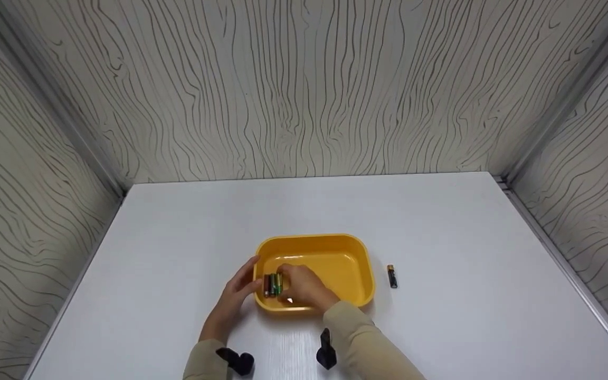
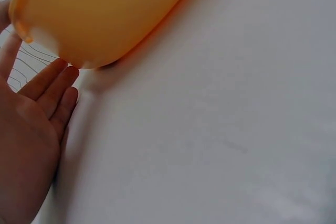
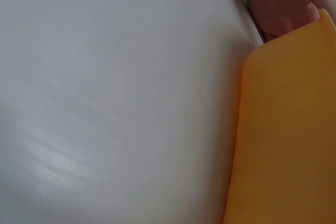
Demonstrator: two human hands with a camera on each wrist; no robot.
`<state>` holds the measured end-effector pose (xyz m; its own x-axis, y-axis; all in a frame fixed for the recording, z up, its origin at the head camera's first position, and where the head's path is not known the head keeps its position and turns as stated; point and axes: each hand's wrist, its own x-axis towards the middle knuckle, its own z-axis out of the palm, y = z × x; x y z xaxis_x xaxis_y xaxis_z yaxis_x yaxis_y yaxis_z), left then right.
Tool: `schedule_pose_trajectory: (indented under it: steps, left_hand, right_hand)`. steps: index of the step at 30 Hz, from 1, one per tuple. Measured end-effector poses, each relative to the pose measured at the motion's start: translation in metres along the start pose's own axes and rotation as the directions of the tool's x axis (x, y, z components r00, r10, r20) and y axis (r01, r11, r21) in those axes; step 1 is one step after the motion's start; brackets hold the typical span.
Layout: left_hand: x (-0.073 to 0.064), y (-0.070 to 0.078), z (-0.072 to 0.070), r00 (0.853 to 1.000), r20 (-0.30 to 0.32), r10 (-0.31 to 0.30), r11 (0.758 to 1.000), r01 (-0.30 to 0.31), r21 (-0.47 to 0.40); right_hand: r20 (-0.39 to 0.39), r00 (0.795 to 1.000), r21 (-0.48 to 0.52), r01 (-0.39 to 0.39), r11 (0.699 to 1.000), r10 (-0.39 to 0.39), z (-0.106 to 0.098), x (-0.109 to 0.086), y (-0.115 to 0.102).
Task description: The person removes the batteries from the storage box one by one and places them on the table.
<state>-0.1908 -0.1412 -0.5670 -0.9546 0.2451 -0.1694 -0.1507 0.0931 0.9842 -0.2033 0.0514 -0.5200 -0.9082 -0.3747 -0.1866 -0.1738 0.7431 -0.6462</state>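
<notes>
A yellow plastic tray (image 1: 354,269) stands on the table. Against its left side, my left hand (image 1: 234,295) has its thumb over the rim; in the left wrist view its fairly straight fingers (image 2: 52,90) reach the outer wall. Reaching inside over the near rim, my right hand (image 1: 304,287) pinches a green-and-gold battery (image 1: 278,283) lengthwise between thumb and fingers. Just left of that lie a green battery (image 1: 272,285) and a dark reddish battery (image 1: 267,285), side by side. Outside, to the right, lies a black battery with a copper end (image 1: 392,276).
The white tabletop (image 1: 457,237) extends around the tray. Wood-patterned panels (image 1: 304,89) rise at the back and both sides. Black straps (image 1: 326,349) hang near the sleeved wrists.
</notes>
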Motion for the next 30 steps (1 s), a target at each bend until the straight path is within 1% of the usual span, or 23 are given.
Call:
schedule_pose_trajectory:
  steps: [5, 12, 17, 24, 30]
  left_hand:
    - [0.0, 0.0, 0.0, 1.0, 0.0, 0.009, 1.0, -0.009, 0.004]
    - [-0.004, 0.003, 0.001, 1.0, -0.019, -0.023, 1.0, 0.023, -0.008]
    - [-0.003, 0.004, 0.001, 0.999, -0.022, -0.024, 1.0, 0.024, -0.007]
    - [-0.002, 0.002, 0.0, 1.0, -0.008, -0.023, 1.0, 0.023, -0.019]
    - [-0.001, 0.001, -0.001, 0.999, -0.014, -0.032, 0.999, 0.032, -0.015]
  right_hand:
    - [0.001, 1.0, 0.017, 0.001, 1.0, -0.001, -0.005, -0.001, -0.001]
    - [-0.004, 0.999, 0.016, 0.032, 0.999, -0.032, -0.011, -0.002, -0.004]
    - [0.017, 1.0, 0.023, 0.019, 1.0, -0.019, -0.014, -0.004, -0.008]
    - [0.05, 0.999, 0.035, 0.014, 0.999, -0.015, -0.022, -0.009, -0.011]
    - [0.056, 0.996, -0.003, 0.063, 0.998, -0.062, -0.031, -0.014, -0.01]
